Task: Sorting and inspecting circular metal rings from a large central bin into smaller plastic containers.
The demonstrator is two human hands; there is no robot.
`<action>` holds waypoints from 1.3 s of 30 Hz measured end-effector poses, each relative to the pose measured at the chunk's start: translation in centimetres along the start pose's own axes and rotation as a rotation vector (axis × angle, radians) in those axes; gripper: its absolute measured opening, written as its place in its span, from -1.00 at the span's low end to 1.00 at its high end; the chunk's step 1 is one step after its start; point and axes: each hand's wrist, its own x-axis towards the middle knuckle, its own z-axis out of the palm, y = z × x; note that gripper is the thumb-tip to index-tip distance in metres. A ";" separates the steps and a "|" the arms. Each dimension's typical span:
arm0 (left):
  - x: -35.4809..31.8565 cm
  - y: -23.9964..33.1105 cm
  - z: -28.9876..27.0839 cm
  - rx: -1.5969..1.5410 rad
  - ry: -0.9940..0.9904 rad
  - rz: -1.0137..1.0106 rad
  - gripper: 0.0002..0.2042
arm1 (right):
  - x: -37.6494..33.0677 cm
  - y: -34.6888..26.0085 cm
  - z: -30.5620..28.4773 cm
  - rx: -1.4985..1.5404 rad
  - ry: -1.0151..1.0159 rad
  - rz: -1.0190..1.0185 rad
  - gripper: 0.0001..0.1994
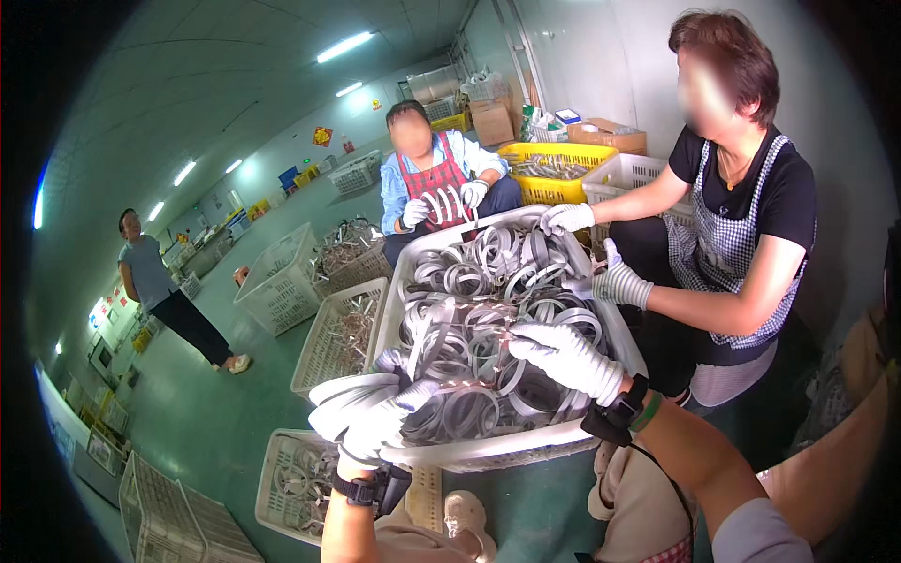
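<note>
A big white plastic crate in front of me is heaped with grey and white band-like rings. My left hand, in a white glove, is closed around a bundle of these rings at the crate's near left corner. Over the middle right of the heap is my gloved right hand. Its fingers are drawn together at the rings, and what lies between the fingertips is too small to make out. Black devices are strapped to both my wrists.
At the right, a co-worker in a checked apron has both gloved hands at the crate. Across from me, another holds several white curved strips. Smaller crates of metal pieces stand left; a yellow crate stands behind. One person stands far left.
</note>
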 end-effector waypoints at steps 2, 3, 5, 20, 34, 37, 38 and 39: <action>0.0 -4.6 -3.5 0.549 -0.231 0.235 -0.62 | 0.1 -0.4 0.3 0.066 -0.022 0.013 -0.72; -0.1 -6.0 -4.2 0.509 -0.207 0.320 -0.64 | 0.2 -0.8 0.4 0.096 -0.034 0.002 -0.72; 0.0 -3.9 -2.7 0.465 -0.195 0.401 -0.64 | 0.2 -0.8 0.3 0.127 -0.038 -0.001 -0.72; 1.3 6.3 5.8 -0.280 0.091 0.023 -0.73 | 0.2 -1.3 1.3 -0.109 0.215 -0.189 -0.77; 2.1 4.6 6.5 -0.514 -0.139 0.157 -0.23 | 0.0 -2.9 3.3 0.926 -0.146 0.566 -0.72; 3.0 3.3 6.5 -0.181 0.011 0.419 -0.17 | 0.3 -2.6 3.5 0.989 -0.165 0.561 -0.72; 3.1 3.9 6.9 -0.017 0.091 0.540 -0.16 | 0.3 -2.9 3.3 1.035 -0.163 0.554 -0.72; 2.9 4.8 8.3 -0.412 0.082 0.457 -0.18 | 0.3 -3.2 3.1 1.080 -0.161 0.545 -0.72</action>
